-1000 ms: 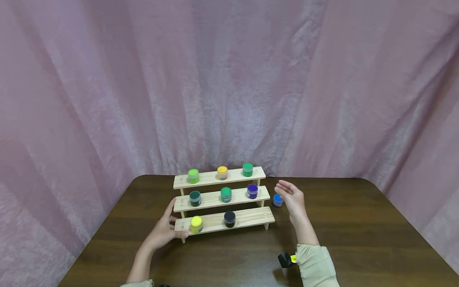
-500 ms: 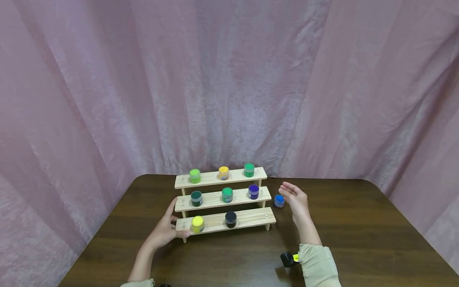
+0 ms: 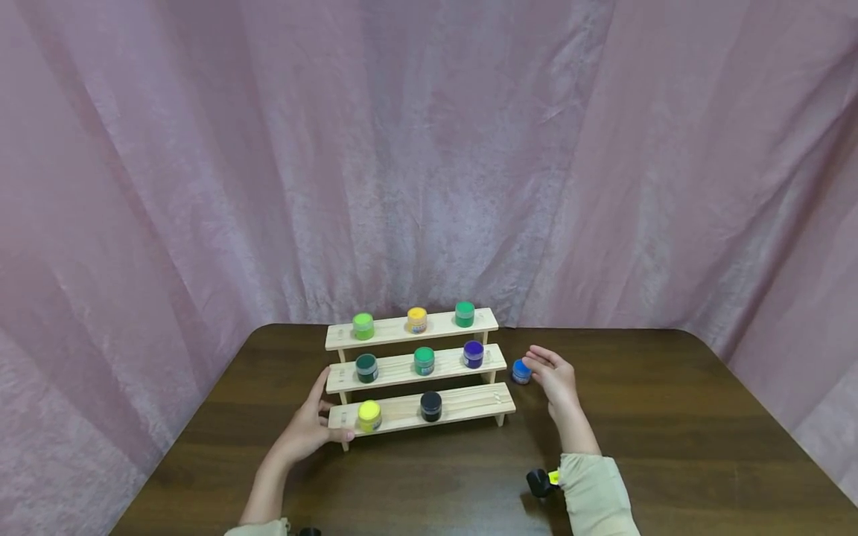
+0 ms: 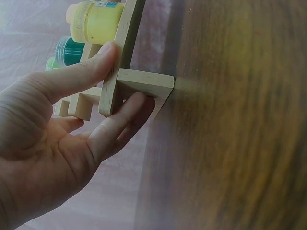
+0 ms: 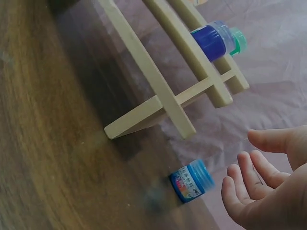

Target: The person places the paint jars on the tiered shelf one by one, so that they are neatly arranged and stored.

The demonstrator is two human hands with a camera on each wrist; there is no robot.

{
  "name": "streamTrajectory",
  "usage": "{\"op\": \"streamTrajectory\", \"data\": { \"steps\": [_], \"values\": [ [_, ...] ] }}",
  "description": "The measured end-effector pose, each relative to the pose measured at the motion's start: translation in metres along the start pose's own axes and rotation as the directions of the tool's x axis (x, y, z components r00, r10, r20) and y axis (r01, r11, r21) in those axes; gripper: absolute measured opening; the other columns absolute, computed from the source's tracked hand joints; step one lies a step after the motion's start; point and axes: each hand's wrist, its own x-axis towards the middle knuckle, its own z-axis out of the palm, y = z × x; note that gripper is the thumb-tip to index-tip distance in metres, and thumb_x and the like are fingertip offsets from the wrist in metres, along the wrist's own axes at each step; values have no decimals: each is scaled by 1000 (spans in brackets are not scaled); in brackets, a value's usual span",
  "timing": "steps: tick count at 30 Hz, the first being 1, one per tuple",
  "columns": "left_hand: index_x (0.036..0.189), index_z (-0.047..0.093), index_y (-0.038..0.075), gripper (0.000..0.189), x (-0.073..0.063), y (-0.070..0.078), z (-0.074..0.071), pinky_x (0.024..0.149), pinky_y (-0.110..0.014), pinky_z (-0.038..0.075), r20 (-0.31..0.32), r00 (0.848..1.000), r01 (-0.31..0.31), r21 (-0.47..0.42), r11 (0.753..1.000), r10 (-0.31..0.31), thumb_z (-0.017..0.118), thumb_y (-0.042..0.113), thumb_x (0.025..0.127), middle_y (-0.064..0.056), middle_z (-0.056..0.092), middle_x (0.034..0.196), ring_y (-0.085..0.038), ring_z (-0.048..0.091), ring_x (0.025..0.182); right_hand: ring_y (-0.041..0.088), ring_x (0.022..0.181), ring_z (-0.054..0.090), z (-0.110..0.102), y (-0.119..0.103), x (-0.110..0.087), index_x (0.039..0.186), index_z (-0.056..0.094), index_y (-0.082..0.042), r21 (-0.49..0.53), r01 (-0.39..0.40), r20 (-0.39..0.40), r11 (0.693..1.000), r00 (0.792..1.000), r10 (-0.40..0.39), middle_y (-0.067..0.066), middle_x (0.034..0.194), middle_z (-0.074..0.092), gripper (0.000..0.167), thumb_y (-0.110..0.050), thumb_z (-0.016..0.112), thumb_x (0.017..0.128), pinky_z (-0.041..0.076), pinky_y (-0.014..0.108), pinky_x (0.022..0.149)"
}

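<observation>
A three-tier wooden display rack [image 3: 462, 403] carries small paint jars. My left hand [image 3: 303, 433] grips its left end; in the left wrist view the thumb lies on the lowest shelf [image 4: 125, 36] and fingers reach under it against the leg. Beside that thumb stands a yellow paint jar [image 3: 369, 416], with a black jar [image 3: 431, 406] farther along the same shelf. My right hand [image 3: 556, 381] hovers right of the rack, fingers loosely bent, holding nothing. Just left of it a blue paint jar [image 3: 520, 371] stands on the table, apart from the fingers in the right wrist view [image 5: 192, 182].
The middle shelf bears dark green [image 3: 366, 368], green [image 3: 424, 360] and purple [image 3: 473, 354] jars. On the top shelf are light green [image 3: 363, 326], yellow-orange [image 3: 417, 319] and green [image 3: 465, 313] jars. A pink curtain [image 3: 429, 149] hangs behind the brown table [image 3: 670, 417].
My right hand has shifted slightly right and down, staying near the blue jar. The left hand keeps its grip on the rack, and the jars stay put.
</observation>
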Motion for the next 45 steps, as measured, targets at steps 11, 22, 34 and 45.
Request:
{"op": "streamTrajectory", "data": {
  "steps": [11,22,34,45],
  "values": [
    [158,-1,14,124,4,0,-1,75,-38,51,4,1000,-16,32,999,16,85,2,69,-28,56,109,-23,66,80,-12,82,58,-2,7,5,137,48,8,33,-5,-32,999,999,6,-21,86,63,51,-7,65,91,47,20,83],
    [158,-2,15,124,3,0,-3,76,-39,51,9,1000,-11,51,999,11,85,4,70,-29,55,112,-24,66,82,6,107,56,-2,14,7,143,43,3,-83,-45,8,996,999,46,21,143,49,53,-10,60,95,42,39,103],
    [158,0,15,122,2,2,-3,76,-36,50,9,1000,3,52,999,-4,85,5,70,-28,55,113,-24,65,82,35,139,37,-1,19,10,148,33,5,-137,-38,81,990,995,50,25,153,35,60,-6,57,95,36,46,108],
    [158,-4,16,124,3,4,-2,76,-38,51,22,1000,5,58,998,-6,85,5,71,-30,52,116,-23,65,83,42,145,28,-1,28,13,150,28,5,-216,23,158,976,987,12,29,154,30,65,-11,60,95,24,49,118]
  ]
}}
